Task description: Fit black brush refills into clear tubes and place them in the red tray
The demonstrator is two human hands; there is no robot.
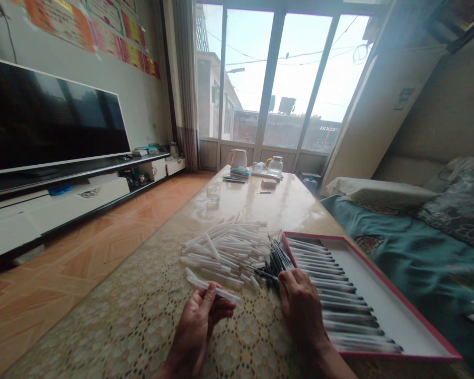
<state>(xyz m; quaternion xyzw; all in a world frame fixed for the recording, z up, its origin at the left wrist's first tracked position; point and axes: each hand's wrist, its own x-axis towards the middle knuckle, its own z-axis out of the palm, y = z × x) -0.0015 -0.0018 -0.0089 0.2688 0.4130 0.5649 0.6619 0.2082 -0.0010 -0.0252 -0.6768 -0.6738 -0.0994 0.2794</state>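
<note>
Gripping a slender white plastic tube (213, 290) at six o'clock, the left hand (195, 329) stays closed; the right hand (300, 308), its grip unclear, touches black-tipped pen refills (278, 260) beside a red-rimmed white tray (398, 295).

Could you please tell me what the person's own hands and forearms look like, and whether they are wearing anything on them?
The left hand and right hand are bare, with no gloves, and no ring or watch is visible. The forearms show no sleeve before leaving the picture.
</note>
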